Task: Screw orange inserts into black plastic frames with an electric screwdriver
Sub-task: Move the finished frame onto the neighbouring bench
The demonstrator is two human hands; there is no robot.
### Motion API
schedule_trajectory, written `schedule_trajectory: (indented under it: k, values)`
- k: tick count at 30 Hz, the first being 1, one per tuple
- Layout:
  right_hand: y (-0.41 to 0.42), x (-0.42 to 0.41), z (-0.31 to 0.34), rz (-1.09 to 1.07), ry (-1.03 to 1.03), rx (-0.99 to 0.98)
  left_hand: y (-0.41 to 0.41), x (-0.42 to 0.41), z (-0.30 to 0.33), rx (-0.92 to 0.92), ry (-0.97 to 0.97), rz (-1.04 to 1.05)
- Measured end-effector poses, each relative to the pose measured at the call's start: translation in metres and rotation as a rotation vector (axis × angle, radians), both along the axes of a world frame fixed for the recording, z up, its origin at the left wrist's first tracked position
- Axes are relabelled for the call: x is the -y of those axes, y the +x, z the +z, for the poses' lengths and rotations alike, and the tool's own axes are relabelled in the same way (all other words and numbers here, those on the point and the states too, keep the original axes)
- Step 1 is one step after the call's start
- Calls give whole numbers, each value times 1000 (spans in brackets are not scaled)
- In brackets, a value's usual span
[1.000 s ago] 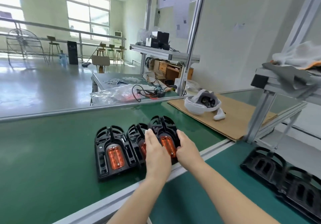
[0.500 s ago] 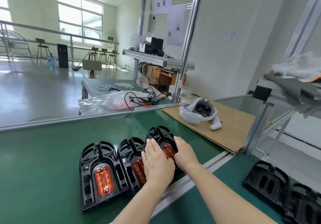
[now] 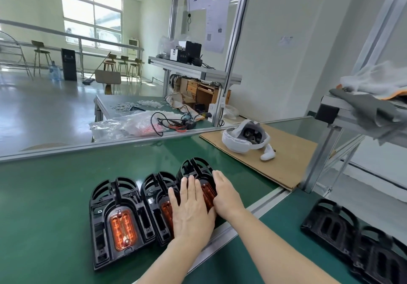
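Three black plastic frames with orange inserts lie side by side on the green belt. The left frame (image 3: 120,219) shows its whole orange insert (image 3: 123,228). My left hand (image 3: 191,211) lies flat, fingers straight, across the middle frame (image 3: 157,197) and the right frame (image 3: 196,169). My right hand (image 3: 226,195) presses against the right frame's right side, fingers together. The right frame's orange insert (image 3: 208,192) shows between my hands. No electric screwdriver is in view.
Two more black frames (image 3: 330,224) lie at the lower right on the near mat. A white headset (image 3: 242,140) sits on cardboard (image 3: 286,151) behind them. An aluminium post (image 3: 319,162) stands to the right. An aluminium rail (image 3: 248,213) divides belt and mat.
The three frames sit nearer to me and further left on the belt than a second ago, my hands still on them. The view has tilted up slightly.
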State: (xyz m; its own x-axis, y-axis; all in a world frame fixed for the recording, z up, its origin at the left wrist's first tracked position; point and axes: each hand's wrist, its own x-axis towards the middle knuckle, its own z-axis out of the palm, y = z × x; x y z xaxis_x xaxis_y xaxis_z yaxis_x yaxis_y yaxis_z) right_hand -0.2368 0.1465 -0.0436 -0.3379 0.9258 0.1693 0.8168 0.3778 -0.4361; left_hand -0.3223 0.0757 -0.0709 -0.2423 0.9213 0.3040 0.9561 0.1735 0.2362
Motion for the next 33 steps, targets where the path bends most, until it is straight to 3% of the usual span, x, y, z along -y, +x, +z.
schedule_trajectory:
  k: [8,14,21,33]
  values:
    - [8,1,-7,-37,-38,-85,-1,3,-2,-41,25,-7]
    - [12,9,-11,-99,-36,-38,2,4,2,-49,56,-13]
    - [40,35,-18,-356,-25,9,35,15,8,75,236,-155]
    - [163,66,-19,-696,34,58,149,17,2,191,109,-392]
